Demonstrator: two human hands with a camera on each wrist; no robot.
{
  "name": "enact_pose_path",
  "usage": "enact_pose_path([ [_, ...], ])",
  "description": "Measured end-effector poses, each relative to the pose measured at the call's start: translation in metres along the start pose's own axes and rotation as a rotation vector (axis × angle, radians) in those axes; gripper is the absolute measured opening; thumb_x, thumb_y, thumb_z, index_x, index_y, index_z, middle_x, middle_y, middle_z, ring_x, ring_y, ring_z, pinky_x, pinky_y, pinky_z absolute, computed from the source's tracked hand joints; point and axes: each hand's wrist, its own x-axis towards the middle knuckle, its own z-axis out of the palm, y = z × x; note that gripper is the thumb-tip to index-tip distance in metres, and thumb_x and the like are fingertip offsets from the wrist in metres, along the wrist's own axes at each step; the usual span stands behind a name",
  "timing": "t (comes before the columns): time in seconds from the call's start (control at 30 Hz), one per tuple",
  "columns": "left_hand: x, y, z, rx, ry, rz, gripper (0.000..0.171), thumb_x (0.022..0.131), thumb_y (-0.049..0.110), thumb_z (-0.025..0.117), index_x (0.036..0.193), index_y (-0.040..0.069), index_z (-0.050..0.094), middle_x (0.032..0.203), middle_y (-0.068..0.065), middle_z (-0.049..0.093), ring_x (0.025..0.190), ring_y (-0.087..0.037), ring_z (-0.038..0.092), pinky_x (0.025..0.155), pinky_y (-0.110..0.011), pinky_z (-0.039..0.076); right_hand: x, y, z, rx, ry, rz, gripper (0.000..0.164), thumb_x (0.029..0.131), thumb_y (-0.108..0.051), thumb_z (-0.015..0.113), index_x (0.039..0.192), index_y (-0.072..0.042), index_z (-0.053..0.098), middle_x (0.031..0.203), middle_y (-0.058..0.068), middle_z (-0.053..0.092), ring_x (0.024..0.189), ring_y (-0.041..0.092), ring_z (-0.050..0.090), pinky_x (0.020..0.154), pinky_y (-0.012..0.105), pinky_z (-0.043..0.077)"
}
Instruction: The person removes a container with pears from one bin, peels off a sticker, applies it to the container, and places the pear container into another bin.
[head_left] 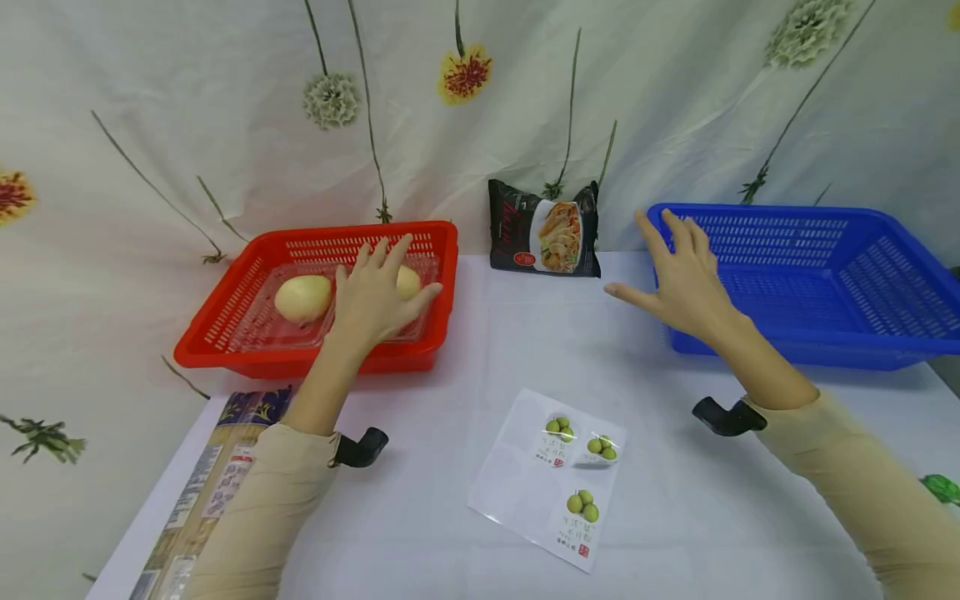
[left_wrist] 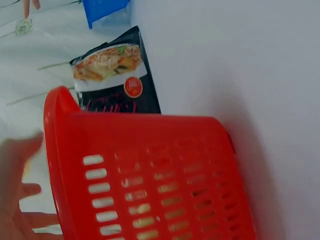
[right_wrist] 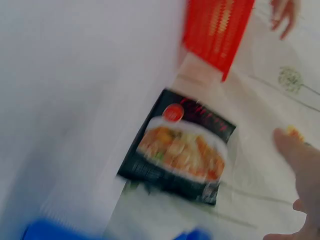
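Gap btwn red bskt [head_left: 262, 360] & blue bskt [head_left: 817, 345], blk pkt [head_left: 545, 233] blocking rear.

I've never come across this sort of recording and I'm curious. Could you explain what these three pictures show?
Gladly. There is no robot here, just a person's bare hands. The widest picture comes from a head-worn camera looking forward and down. The other two come from a camera on each wrist: the left one mostly shows a basket's side, the right one a black packet.

On the white-covered table are a red basket with two pale, roundish items visible inside, a blue basket, that black packet between them, a printed clear sheet or bag, and a long package.

Nothing is held: the left hand is above the red basket, the right hand near the blue one.
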Motion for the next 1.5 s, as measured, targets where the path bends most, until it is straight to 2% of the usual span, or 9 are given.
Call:
enact_pose_path([
  [0.1,-0.01,-0.014,-0.001,-0.035,0.052,-0.011,0.066,0.088,0.041,0.058,0.14,0.006,0.039,0.113,-0.024,0.061,0.093,-0.038,0.058,0.079,-0.053,0.048,0.01,-0.015,0.006,0.14,-0.006,-0.092,0.09,0.084,-0.033,0.07,0.151,-0.009,0.016,0.147,0.031,0.017,0.133,0.052,0.015,0.098,0.071,0.022],
  [0.2,-0.02,-0.027,-0.003,-0.062,0.08,-0.021,0.057,0.088,0.033,0.061,0.132,-0.001,0.046,0.089,-0.024,0.062,0.067,-0.034,0.055,0.06,-0.046,0.049,0.022,-0.033,0.014,0.227,-0.027,-0.173,0.088,0.084,-0.026,0.07,0.15,-0.005,0.016,0.143,0.032,0.024,0.131,0.05,0.022,0.1,0.067,0.025],
  [0.5,-0.039,-0.057,-0.009,-0.084,-0.012,-0.138,0.059,0.089,0.035,0.06,0.129,-0.006,0.047,0.103,-0.026,0.06,0.082,-0.038,0.056,0.067,-0.054,0.049,0.063,-0.084,0.041,0.381,-0.188,-0.247,0.084,0.086,-0.029,0.068,0.15,-0.007,0.018,0.14,0.025,0.036,0.117,0.037,0.045,0.093,0.053,0.042],
  [0.6,-0.042,-0.063,-0.009,-0.086,-0.032,-0.156,0.06,0.088,0.036,0.06,0.129,-0.006,0.047,0.098,-0.026,0.06,0.077,-0.037,0.053,0.065,-0.052,0.049,0.075,-0.102,0.051,0.459,-0.241,-0.236,0.08,0.086,-0.028,0.068,0.148,-0.005,0.023,0.141,0.022,0.039,0.12,0.035,0.047,0.093,0.049,0.045],
  [0.9,-0.043,-0.071,-0.007,-0.107,-0.1,-0.196,0.065,0.089,0.039,0.059,0.133,-0.006,0.042,0.105,-0.028,0.058,0.082,-0.039,0.052,0.073,-0.054,0.048,0.099,-0.153,0.083,0.648,-0.373,-0.181,0.073,0.087,-0.027,0.066,0.145,-0.006,0.029,0.132,0.022,0.048,0.107,0.032,0.058,0.081,0.036,0.054],
  [1.03,-0.041,-0.072,-0.007,-0.128,-0.123,-0.192,0.066,0.089,0.038,0.059,0.133,-0.007,0.042,0.107,-0.029,0.058,0.082,-0.038,0.052,0.074,-0.054,0.049,0.108,-0.17,0.093,0.622,-0.401,-0.202,0.071,0.088,-0.029,0.065,0.145,-0.005,0.029,0.137,0.017,0.046,0.112,0.029,0.055,0.089,0.037,0.051],
  [1.17,-0.039,-0.073,-0.006,-0.152,-0.133,-0.181,0.065,0.089,0.038,0.059,0.132,-0.008,0.043,0.108,-0.029,0.058,0.081,-0.037,0.053,0.075,-0.054,0.049,0.115,-0.186,0.099,0.563,-0.433,-0.204,0.073,0.088,-0.031,0.064,0.145,-0.004,0.029,0.145,0.014,0.038,0.128,0.028,0.041,0.103,0.042,0.039],
  [1.33,-0.039,-0.074,-0.006,-0.156,-0.164,-0.163,0.061,0.089,0.037,0.06,0.126,-0.01,0.047,0.103,-0.027,0.058,0.079,-0.036,0.055,0.071,-0.052,0.049,0.118,-0.207,0.103,0.532,-0.5,-0.169,0.077,0.088,-0.031,0.064,0.147,-0.004,0.023,0.149,0.012,0.034,0.131,0.025,0.038,0.106,0.041,0.035],
  [1.5,-0.036,-0.074,-0.007,-0.113,-0.211,-0.171,0.052,0.088,0.037,0.061,0.111,-0.008,0.052,0.082,-0.018,0.055,0.071,-0.033,0.054,0.056,-0.042,0.048,0.121,-0.227,0.108,0.489,-0.578,-0.088,0.08,0.088,-0.03,0.064,0.149,-0.005,0.019,0.149,0.011,0.034,0.128,0.023,0.039,0.105,0.035,0.037],
])
